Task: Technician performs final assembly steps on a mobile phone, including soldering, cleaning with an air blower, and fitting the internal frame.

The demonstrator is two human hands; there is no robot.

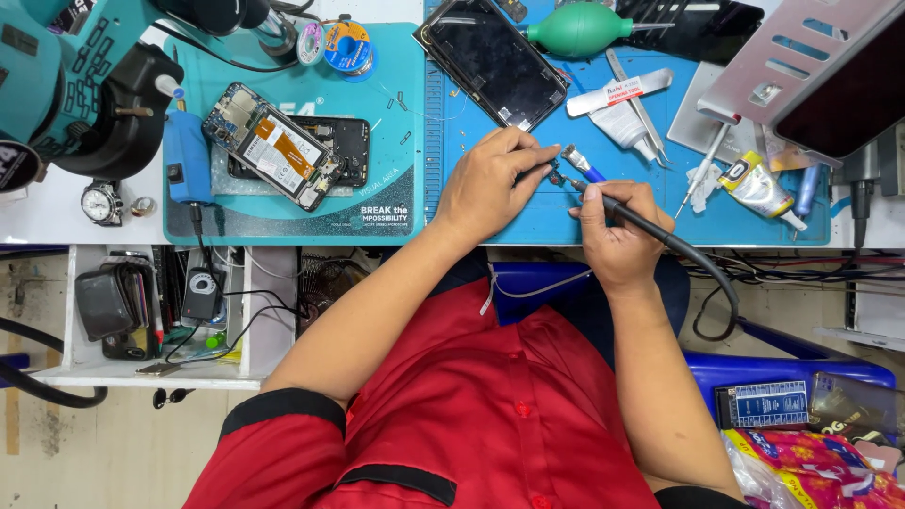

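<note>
Both hands (490,188) (617,231) pinch tools (577,162) at fingertips.

At the near edge of the table (47,221), the left hand (490,188) pinches a small dark part (554,173) on the blue mat (528,221). The right hand (617,231) grips a corded soldering iron (641,224), its tip just beside that part. An opened phone (273,146) lies on the teal mat (283,221) toward the left. A dark screen panel (495,58) and green air blower (580,28) lie near the far edge.
</note>
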